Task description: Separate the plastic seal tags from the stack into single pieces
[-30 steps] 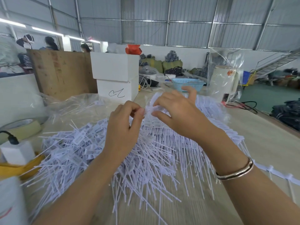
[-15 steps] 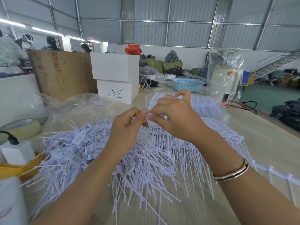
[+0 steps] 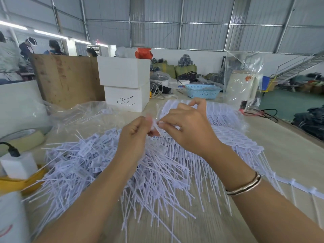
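- The heap of loose seal tags (image 3: pixel 108 165) spreads over the pale wood-grain surface (image 3: pixel 289 155); it serves as the landmark here.
- Above the middle of the heap, the left hand (image 3: pixel 135 135) and the right hand (image 3: pixel 189 127) meet, both pinching one small white tag piece (image 3: pixel 155 126) between thumb and fingertips, fingers curled.
- Behind the right hand, on the far side of the heap, lies the stack of joined tags (image 3: pixel 222 120), flat heads lined in neat rows, partly inside clear film.
- A joined strip of tags (image 3: pixel 298 185) runs off the heap's right edge toward the near corner.
- Far-left of the heap, a crumpled clear plastic bag (image 3: pixel 78 116) lies just beside it, and two stacked white boxes (image 3: pixel 124 83) stand beyond, the lower one bearing a black scrawl.
- Left of the heap: a roll of beige tape (image 3: pixel 24 139), a white block with a black plug (image 3: pixel 15 163) on something yellow.
- Beyond the stack, a light blue perforated basket (image 3: pixel 201 91) sits well apart.
- The tags are thin, stiff white plastic with long straight tails, fanning toward the near edge.
- Bare surface shows right of the heap and at the near edge between the forearms.
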`<state>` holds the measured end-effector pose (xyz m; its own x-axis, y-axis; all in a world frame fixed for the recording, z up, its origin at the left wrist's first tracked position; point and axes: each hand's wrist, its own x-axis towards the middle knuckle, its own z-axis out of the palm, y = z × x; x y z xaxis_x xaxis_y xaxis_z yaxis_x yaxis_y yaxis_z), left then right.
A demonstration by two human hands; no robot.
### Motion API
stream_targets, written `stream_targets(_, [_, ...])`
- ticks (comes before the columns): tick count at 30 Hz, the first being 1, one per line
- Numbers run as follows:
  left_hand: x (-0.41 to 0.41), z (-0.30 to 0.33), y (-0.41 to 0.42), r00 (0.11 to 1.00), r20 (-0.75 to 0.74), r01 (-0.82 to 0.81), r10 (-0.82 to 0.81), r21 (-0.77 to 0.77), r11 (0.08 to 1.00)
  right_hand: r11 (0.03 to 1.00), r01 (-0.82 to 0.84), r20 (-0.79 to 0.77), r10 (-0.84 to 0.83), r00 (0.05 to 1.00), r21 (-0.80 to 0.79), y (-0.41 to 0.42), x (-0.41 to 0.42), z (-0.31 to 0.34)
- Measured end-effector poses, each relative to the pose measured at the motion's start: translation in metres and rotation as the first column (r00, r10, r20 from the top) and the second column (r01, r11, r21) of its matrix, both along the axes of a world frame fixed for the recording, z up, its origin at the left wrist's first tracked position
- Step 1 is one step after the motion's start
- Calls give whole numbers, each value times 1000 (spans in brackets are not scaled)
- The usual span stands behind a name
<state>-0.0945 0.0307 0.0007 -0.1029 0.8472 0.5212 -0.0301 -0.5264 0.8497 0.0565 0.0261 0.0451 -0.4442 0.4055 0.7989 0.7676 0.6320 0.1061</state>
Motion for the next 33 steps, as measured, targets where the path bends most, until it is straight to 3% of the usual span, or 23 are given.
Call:
stream_targets(2, [-9,2,6,984,176,-30,43,-80,996,1000,-22,-66,24,998,22,1,2,2])
stream_targets(3, [-16,4,8,978,172,-110,120,-68,992,999,-34,-97,36,995,30,0,3,4])
stream_targets(5, [-25,3,11,960,41,-279,278,22,960,999,-29,-129,31,991,24,0,5,7])
stream_targets(8, [-30,-2,13,899,-159,-397,408,94,913,999,25,-72,-27,997,-34,0,6,8])
stream_targets(10, [-31,-7,16,768,-377,-468,518,221,856,996,46,-9,-47,999,-74,0,7,6])
stream_targets(13, [-33,-14,17,446,-606,-491,659,450,746,983,66,46,-59,997,-170,-2,6,6])
stream_targets(15, [-32,-18,16,312,-686,-522,658,455,722,962,50,38,-41,998,-267,-4,6,7])
stream_targets(16, [-31,-18,17,288,-709,-556,644,424,715,950,36,28,-29,999,-310,-4,7,7])
stream_targets(17, [-30,-17,17,299,-710,-582,638,394,712,936,22,22,-16,1000,-351,-4,7,7])
stream_targets(19, [-28,-12,13,434,-630,-539,644,392,746,911,-1,35,18,999,-413,-4,6,6])
stream_targets(21, [-21,-7,6,641,-540,-353,546,424,834,905,-46,50,74,996,-424,-4,4,6])
stream_targets(23, [-12,-6,-1,776,-510,-166,370,400,901,898,-98,54,133,990,-429,-5,3,5])
stream_targets(25, [-5,-6,-4,810,-502,-129,303,351,927,882,-134,55,178,983,-452,-5,3,4])
stream_targets(29, [-5,-9,-3,813,-477,-156,334,375,914,878,-130,37,165,986,-460,-4,2,5])
stream_targets(33, [-8,-10,0,806,-467,-168,364,409,897,944,117,282,-27,959,-307,4,10,8])
